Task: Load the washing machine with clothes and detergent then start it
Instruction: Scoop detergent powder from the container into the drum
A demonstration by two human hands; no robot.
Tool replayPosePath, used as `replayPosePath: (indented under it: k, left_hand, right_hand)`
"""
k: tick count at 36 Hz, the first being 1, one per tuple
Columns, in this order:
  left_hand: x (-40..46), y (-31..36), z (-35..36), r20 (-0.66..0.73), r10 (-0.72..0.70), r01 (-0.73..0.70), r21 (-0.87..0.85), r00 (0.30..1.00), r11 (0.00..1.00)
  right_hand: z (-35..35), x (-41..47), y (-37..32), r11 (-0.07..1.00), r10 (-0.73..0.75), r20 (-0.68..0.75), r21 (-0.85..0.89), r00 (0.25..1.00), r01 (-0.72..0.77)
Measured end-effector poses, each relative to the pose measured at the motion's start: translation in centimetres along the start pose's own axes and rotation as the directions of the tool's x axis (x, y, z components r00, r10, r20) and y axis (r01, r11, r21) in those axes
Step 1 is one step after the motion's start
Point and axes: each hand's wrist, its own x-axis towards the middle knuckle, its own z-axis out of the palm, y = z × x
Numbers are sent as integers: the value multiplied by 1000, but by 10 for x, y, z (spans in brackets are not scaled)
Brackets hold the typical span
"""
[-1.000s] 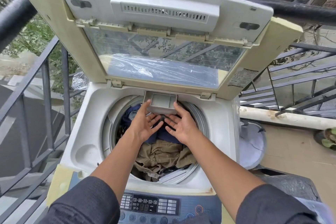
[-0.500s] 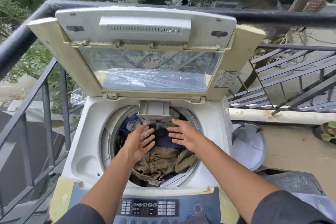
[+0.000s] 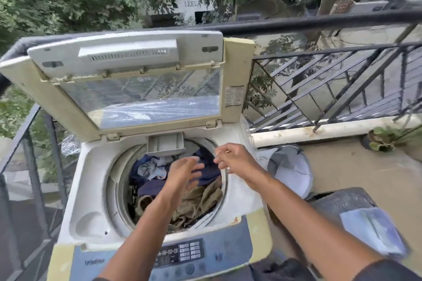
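Head cam shot, and honestly both your hands are holding nothing right now. Your left hand (image 3: 182,172) is loose and spread, fingers a bit blurry, hovering over the clothes (image 3: 182,189) in the drum without clearly touching them (can't tell for sure with the blur). Your right hand (image 3: 235,158) is relaxed too, fingers slightly bent and pointing left, over the right rim of the drum opening, not pinching or gripping anything. The two hands sit close together, fingertips near each other but apart.

Both your forearms reach in from the bottom of the frame, bare up to dark sleeves, the left one crossing over the control panel (image 3: 180,253) and the right one coming in at an angle from the lower right.

Washing machine (image 3: 91,189) is a top loader with its lid (image 3: 137,89) propped wide open. The drum is filled with navy, pale blue and khaki stuff. The detergent drawer (image 3: 165,143) sticks out at the back edge of the opening, just above your hands, neither hand on it.

Off to the right of the machine sits a pale laundry basket (image 3: 290,169) on the balcony floor, and a black railing (image 3: 319,20) runs behind everything.
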Motion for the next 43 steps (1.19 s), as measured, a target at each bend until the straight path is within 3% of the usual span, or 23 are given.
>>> replayPosePath:
  k: [7,13,19,28,34,39,43]
  left_hand:
    - [-19,17,58,93,188,-203,189,978,961]
    - [-23,20,121,197,210,-258,262,958,930]
    - [-30,13,194,308,199,-294,302,930,907]
    - [-19,-34,319,380,71,-248,441,922,863]
    - [1,-85,395,412,-62,-214,589,909,779]
    - [20,-132,447,489,-162,-294,722,857,626]
    - [35,-166,483,434,-267,-217,787,860,577]
  right_hand:
    - [-62,-29,13,989,-134,-217,-84,967,119]
    - [-118,-52,38,984,-166,-383,-121,909,129]
    - [-175,-70,77,989,-123,-453,-134,883,70]
    - [-258,-102,161,993,11,-534,-93,845,-72]
    - [-306,-112,242,964,93,-585,-149,806,-219]
    - [-338,-112,341,897,217,-613,-182,759,-403]
    - [-361,-120,388,761,219,-679,-331,701,-558]
